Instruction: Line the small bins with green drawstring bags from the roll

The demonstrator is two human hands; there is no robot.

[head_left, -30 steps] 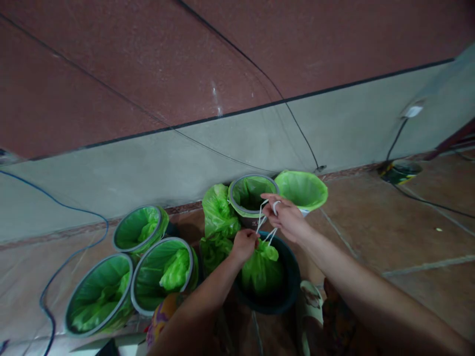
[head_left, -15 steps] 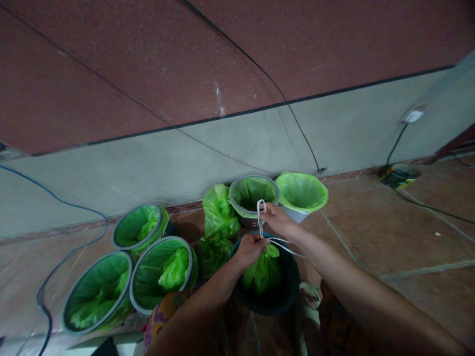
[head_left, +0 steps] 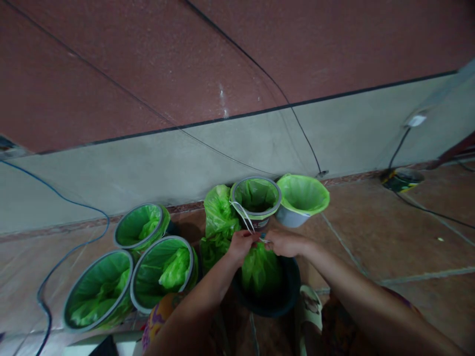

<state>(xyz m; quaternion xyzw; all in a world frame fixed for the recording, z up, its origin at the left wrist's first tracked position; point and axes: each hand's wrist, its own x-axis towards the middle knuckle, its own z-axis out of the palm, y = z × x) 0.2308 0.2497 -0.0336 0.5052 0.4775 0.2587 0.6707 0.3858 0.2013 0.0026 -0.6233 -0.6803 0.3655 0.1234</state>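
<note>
Low centre of the frame: our left hand (head_left: pixel 242 245) and right hand (head_left: pixel 284 243) meet over the green bag (head_left: pixel 261 269) sitting in the dark bucket (head_left: pixel 287 296), both pinched on the white string (head_left: pixel 243 217) at the gathered bag mouth, its loose ends trailing up toward the grey-rimmed bucket (head_left: pixel 256 200). To tie well, we judge, keep the neck bunched tight under the left fingers and draw the string snug without tearing the thin plastic.

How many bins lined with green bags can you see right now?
6: three grouped at left, two by the wall, one dark bin under the hands. Others may be hidden.
</note>
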